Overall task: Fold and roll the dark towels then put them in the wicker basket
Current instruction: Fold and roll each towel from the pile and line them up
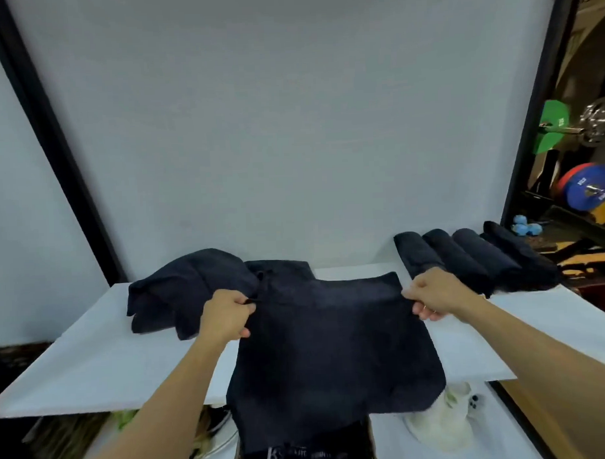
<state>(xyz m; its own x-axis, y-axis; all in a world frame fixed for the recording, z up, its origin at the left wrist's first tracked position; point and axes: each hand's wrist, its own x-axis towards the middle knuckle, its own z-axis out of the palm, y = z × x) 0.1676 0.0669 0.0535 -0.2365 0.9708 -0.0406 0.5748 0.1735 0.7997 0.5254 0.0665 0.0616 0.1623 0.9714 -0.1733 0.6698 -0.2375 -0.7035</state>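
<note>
Left hand (227, 314): closed, fingers curled round the left upper corner of a dark towel (332, 348). Right hand (433, 293): closed likewise, pinching the right upper corner of the same towel. I hold the towel spread flat between both hands, its top edge taut above the white table (93, 357). Its lower part drapes past the table's near edge and hangs below it.

Behind my left hand, a heap of loose dark towels (179, 288) lies crumpled on the table, touching the far edge of the towel I hold. At the far right end, four rolled towels (466, 258) lie side by side, touching one another, just beyond my right hand.

Below the near edge, a container (372, 439) with dark fabric inside is mostly hidden by the hanging towel. I cannot tell whether it is the wicker basket.

Off the right, well apart from the table: a green weight plate (551, 124) and a blue weight plate (589, 191)
</note>
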